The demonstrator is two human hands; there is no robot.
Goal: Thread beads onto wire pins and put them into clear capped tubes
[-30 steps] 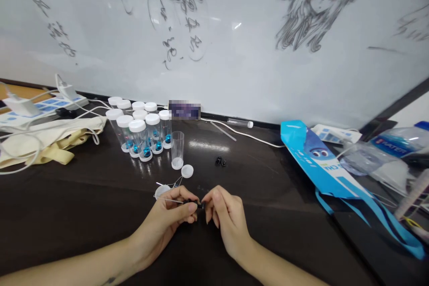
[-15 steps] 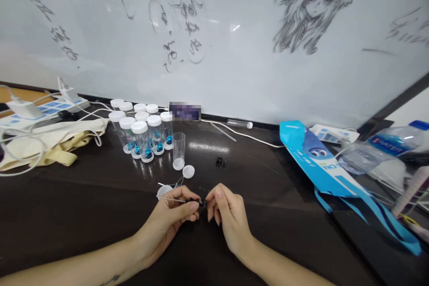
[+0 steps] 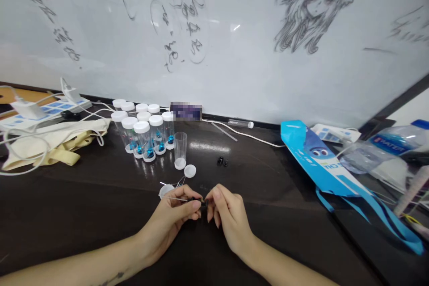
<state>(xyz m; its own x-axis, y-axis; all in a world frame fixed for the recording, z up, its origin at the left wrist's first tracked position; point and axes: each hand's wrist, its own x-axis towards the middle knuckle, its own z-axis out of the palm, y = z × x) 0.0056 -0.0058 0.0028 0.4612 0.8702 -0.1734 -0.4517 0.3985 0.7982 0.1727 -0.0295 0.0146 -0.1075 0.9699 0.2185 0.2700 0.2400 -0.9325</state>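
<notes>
My left hand (image 3: 177, 214) pinches a small black piece (image 3: 194, 200) between thumb and index finger, and a thin pale rod or wire (image 3: 177, 199) runs leftward from it. Close by on the right, my right hand (image 3: 233, 216) has its fingertips together at the black end. What exactly they grip is too small to make out. Behind the left hand lie a white cap or cup (image 3: 165, 190), partly hidden by its fingers, and a second white cap (image 3: 190, 170). An uncapped clear tube (image 3: 180, 147) stands beyond them. Several small black pieces (image 3: 222, 161) rest on the dark table.
Several white-capped tubes (image 3: 142, 138) with blue balls stand at the left. Cables and a cream cloth bag (image 3: 60, 143) lie further left. A blue packet (image 3: 311, 156) and plastic bottles (image 3: 398, 138) are on the right. A whiteboard (image 3: 234, 71) rises behind.
The black piece in my left hand has come slightly closer to my right fingertips, and the small gap between them has closed. The view has shifted slightly.
</notes>
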